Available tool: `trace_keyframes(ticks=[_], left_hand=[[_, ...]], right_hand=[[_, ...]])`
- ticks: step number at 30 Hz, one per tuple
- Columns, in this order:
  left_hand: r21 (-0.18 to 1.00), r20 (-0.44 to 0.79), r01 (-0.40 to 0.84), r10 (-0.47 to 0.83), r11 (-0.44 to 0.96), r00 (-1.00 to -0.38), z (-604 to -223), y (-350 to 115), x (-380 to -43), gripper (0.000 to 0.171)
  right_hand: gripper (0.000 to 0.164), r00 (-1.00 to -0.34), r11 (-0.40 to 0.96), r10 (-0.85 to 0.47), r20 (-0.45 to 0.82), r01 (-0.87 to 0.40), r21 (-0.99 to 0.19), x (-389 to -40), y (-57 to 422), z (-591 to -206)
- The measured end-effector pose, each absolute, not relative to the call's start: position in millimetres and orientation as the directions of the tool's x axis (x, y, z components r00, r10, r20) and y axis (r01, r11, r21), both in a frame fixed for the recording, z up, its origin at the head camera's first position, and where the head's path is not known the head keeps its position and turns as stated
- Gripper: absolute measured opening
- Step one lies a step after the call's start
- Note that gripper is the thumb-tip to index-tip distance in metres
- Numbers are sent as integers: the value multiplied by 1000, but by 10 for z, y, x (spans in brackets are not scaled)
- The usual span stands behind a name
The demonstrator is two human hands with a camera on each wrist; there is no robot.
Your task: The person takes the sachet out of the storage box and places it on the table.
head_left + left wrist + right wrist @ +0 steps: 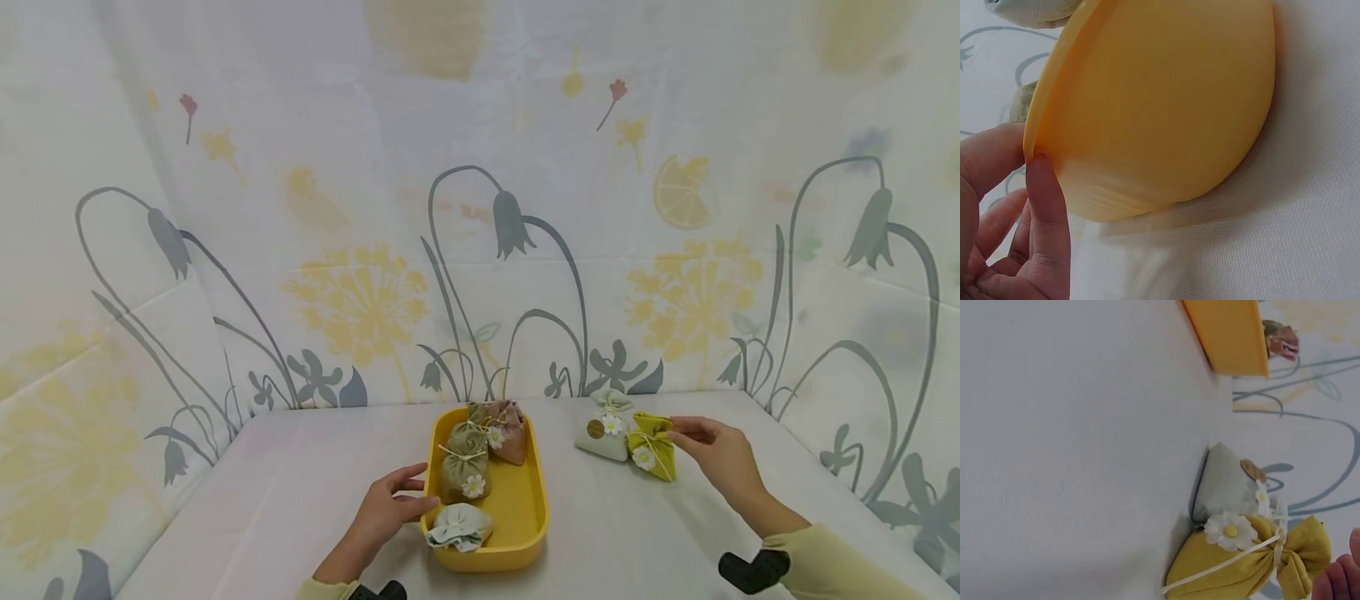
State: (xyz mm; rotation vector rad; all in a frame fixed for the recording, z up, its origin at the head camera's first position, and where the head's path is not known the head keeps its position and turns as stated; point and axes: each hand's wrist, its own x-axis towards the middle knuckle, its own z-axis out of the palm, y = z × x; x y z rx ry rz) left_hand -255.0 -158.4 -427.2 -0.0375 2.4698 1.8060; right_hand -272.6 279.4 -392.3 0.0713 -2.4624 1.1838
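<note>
Yellow-green cloth sachet (654,460) on the table (600,533) should handle soft and light: grip its gathered neck (1280,550) with your right hand (716,454), closure not discernible, while your left hand (386,504) pinches the tray rim (1040,94).

Right wrist view crops most of my right hand (1340,582); left wrist view crops the yellow tray (1166,94). Pale pouch (606,447): right side hidden behind yellow-green pouch (662,454), brown tag (595,429) too small to read.
</note>
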Motion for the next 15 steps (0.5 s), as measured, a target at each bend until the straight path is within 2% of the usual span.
trace_keyframes(ticks=[15], left_hand=[[949,-90,-78,23,304,-996,-4259,-1589,-2548,66]], right_hand=[[34,-935,541,93,342,-240,-806,-2744,2510,-3937]])
